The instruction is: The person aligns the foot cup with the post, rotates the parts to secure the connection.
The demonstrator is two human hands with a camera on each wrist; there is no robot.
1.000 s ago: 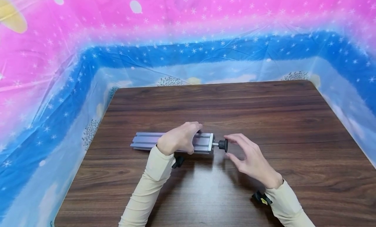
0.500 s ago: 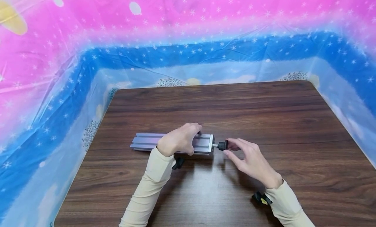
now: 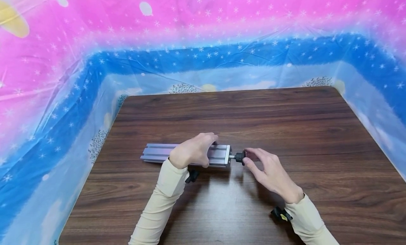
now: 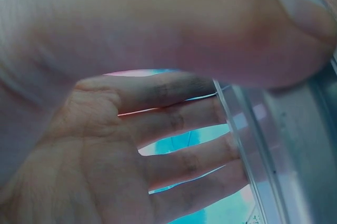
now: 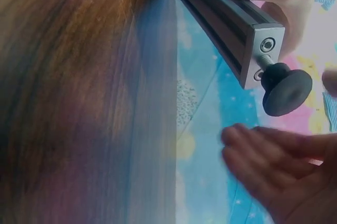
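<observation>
A silver aluminium extrusion profile (image 3: 219, 154) lies lengthwise on the table, its grooved far end to the left. My left hand (image 3: 193, 149) grips it from above, thumb (image 4: 300, 39) on the near side and fingers across on the far side. From the end plate (image 5: 263, 50) at its right end, a threaded stud carries a black levelling foot (image 3: 240, 157) with a round base. Around that base my right hand (image 3: 269, 169) holds its thumb and fingers. In the right wrist view those fingers (image 5: 263, 155) are blurred and stand slightly apart from the foot.
The dark wood-grain table (image 3: 228, 111) has its back edge well beyond the profile. A pink and blue patterned cloth (image 3: 203, 58) surrounds the table at the back and sides. Black wrist devices (image 3: 280, 214) sit under both cuffs.
My right thumb and fingers have drawn in closer around the black foot, with small shifts at its rim. My left hand and the profile have stayed in place.
</observation>
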